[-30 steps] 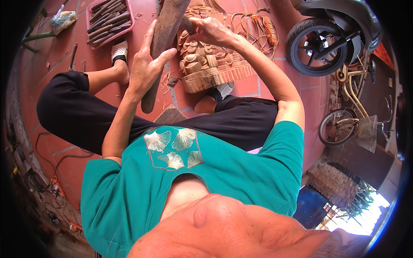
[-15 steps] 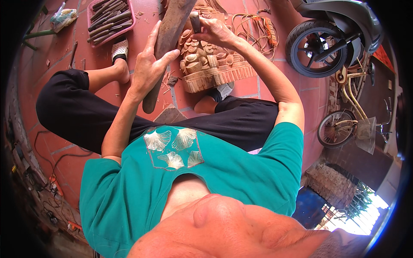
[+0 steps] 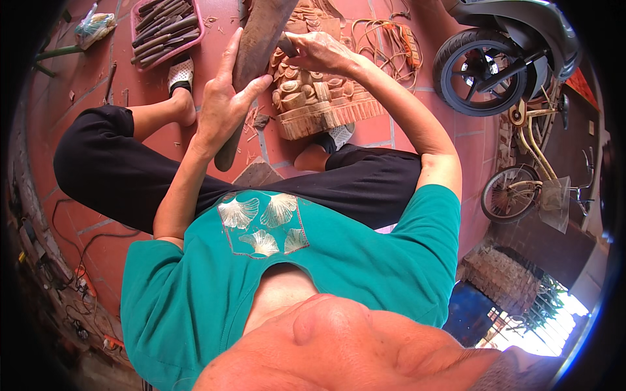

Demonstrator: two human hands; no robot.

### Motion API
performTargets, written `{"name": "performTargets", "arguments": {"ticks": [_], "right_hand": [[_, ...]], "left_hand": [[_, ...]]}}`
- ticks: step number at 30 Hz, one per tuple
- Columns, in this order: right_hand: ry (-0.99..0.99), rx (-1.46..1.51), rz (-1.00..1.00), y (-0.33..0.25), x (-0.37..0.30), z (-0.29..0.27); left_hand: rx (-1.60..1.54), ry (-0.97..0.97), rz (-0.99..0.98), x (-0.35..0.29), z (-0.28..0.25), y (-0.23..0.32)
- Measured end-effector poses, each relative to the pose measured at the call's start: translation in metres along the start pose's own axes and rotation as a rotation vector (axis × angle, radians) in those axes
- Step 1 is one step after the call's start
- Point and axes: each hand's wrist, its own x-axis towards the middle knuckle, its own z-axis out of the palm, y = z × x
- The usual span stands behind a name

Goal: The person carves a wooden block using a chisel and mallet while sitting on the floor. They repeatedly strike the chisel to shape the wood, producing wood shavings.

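A long brown wooden mallet (image 3: 253,57) slants across the upper middle, its thick end up at the top edge. My left hand (image 3: 218,107) is closed round its narrower part, with the thumb across it and a finger stretched along its side. My right hand (image 3: 323,53) pinches a dark-handled chisel (image 3: 287,45) just right of the mallet. The chisel's working end is hidden. Under and beside my right hand lies a carved wooden block (image 3: 313,98) with rounded relief shapes and a ridged near edge.
A pink basket (image 3: 201,29) full of chisels stands at the upper left. An orange power strip (image 3: 411,49) and tangled cords lie beyond the carving. A motorbike wheel (image 3: 479,72) and a bicycle (image 3: 521,182) are on the right. Wood chips lie on the red tiles.
The mallet's thick end has shifted slightly right, toward the chisel. The chisel handle has tilted, and its pale top no longer shows. My right hand has moved a little.
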Motion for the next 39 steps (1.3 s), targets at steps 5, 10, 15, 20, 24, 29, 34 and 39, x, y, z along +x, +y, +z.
{"name": "performTargets", "arguments": {"ticks": [5,10,15,20,24,29,34,39], "right_hand": [[0.001,0.02,0.012,0.0,0.003,-0.002],[0.009,-0.004,0.01,0.005,0.006,0.0],[0.009,0.024,-0.001,0.005,0.004,0.001],[0.049,0.029,0.052,0.018,0.004,0.002],[0.161,0.175,0.152,0.036,-0.007,-0.015],[0.222,0.34,0.179,0.053,-0.014,-0.031],[0.099,0.368,0.28,0.045,-0.019,-0.04],[0.072,0.536,0.246,0.048,-0.028,-0.039]], "left_hand": [[0.026,-0.087,-0.114,-0.001,-0.003,-0.012],[-0.106,0.024,-0.093,0.0,-0.01,0.006],[0.022,-0.108,-0.224,0.003,-0.004,-0.01],[-0.101,-0.056,-0.144,0.003,-0.005,-0.017],[-0.124,-0.044,-0.158,0.004,-0.005,-0.014],[-0.169,-0.045,-0.15,0.004,-0.001,-0.01],[-0.192,-0.05,-0.137,0.001,0.004,-0.016],[-0.171,-0.058,-0.131,0.002,0.007,-0.015]]}}
